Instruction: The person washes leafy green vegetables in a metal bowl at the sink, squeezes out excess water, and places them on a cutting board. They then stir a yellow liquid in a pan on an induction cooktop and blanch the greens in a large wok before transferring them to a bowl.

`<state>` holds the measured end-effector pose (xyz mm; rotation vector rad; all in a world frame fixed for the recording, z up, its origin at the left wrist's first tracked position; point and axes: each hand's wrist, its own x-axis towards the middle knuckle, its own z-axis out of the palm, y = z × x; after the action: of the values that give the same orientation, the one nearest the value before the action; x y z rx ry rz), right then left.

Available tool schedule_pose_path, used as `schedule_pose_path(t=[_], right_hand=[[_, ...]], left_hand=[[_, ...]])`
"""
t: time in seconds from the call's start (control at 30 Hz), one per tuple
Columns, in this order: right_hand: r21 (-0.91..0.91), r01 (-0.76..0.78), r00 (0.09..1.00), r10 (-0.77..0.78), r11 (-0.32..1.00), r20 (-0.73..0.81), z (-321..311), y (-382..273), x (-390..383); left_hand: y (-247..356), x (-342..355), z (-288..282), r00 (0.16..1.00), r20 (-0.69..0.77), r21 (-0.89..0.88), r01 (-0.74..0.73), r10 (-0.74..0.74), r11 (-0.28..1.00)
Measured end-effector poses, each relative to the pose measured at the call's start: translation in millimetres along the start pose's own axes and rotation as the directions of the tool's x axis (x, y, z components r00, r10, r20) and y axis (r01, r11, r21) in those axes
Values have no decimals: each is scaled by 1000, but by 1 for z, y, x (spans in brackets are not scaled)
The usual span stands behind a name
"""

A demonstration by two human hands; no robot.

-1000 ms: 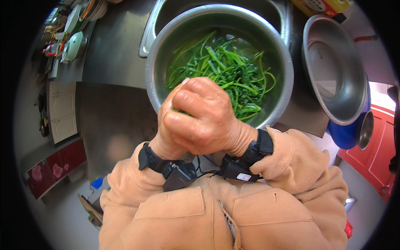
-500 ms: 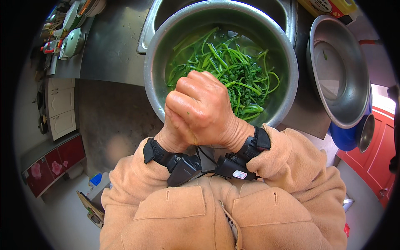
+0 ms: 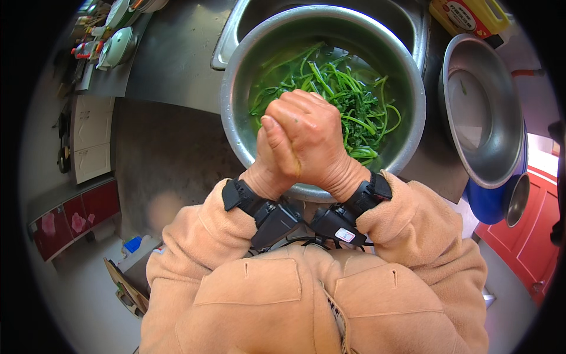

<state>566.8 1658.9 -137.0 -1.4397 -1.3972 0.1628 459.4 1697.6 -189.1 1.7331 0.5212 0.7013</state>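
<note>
Both hands are clasped together over the near left part of a large metal basin (image 3: 232, 127). My right hand (image 3: 313, 133) wraps over the top, fingers folded. My left hand (image 3: 270, 164) is closed beneath and beside it, mostly covered. Whatever is pressed between the palms is hidden. Just beyond the hands, wilted leafy greens (image 3: 356, 100) with long stems lie in greenish water inside the basin. Black straps with black box-shaped devices circle both wrists.
Behind the basin is a steel sink (image 3: 227, 44). To the right, a second metal basin (image 3: 471, 138) holds a small green scrap, with a blue container (image 3: 486, 203) below it. A yellow jug (image 3: 466, 20) stands at the back right. Dishes and a pale green lidded pot (image 3: 119, 46) sit far left.
The whole scene has shifted slightly right in the picture. My hands stay clasped over the basin, but a thumb on the left side now shows more plainly, pointing up.
</note>
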Motion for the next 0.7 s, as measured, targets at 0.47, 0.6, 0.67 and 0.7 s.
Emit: schedule_pose_path(t=[0.47,0.6,0.67,0.7], right_hand=[[106,-33,993,45,994,-106,-7,-28,-6],[118,-71,990,84,990,-109,-11,-35,-4],[149,-80,991,95,986,-97,-14,-38,-5],[163,-97,990,112,982,-86,-15,-39,-6]], left_hand=[[27,2,9,833,181,-782,445,-523,437],[51,-1,6,791,148,-670,522,-593,528],[63,-4,10,770,133,-736,498,-624,458],[67,-4,12,753,126,-760,492,-646,425]])
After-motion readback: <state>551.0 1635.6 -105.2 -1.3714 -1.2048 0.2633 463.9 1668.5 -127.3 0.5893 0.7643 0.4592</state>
